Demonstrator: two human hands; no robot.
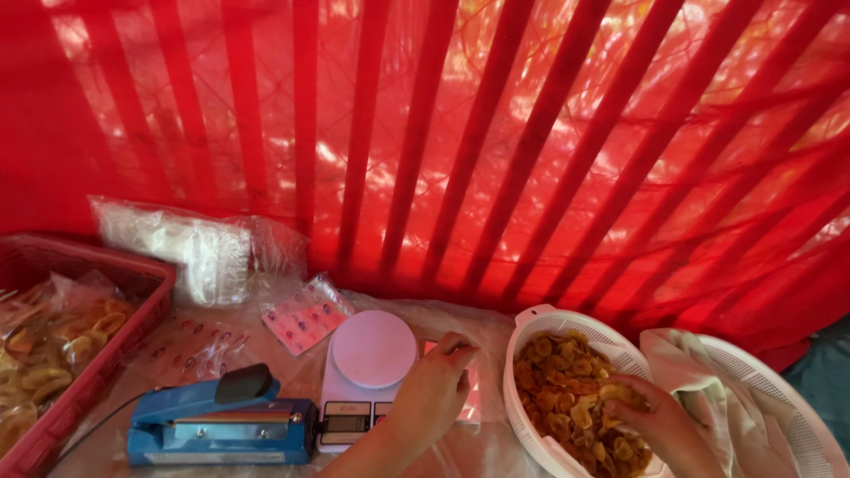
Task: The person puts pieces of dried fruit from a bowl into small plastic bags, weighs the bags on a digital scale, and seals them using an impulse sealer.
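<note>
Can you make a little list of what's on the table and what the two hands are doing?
place: a table covered in clear plastic, red striped cloth behind
left hand: fingers on a flat packet beside the white kitchen scale
right hand: in the white colander, fingers around some fried chips
second colander: at the right, holds a pale cloth
blue heat sealer: left of the scale
red basket: far left, holds bagged chips
at the back: a stack of clear bags

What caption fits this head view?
Right hand scoops banana chips from a white colander; left hand beside a kitchen scale.
</note>
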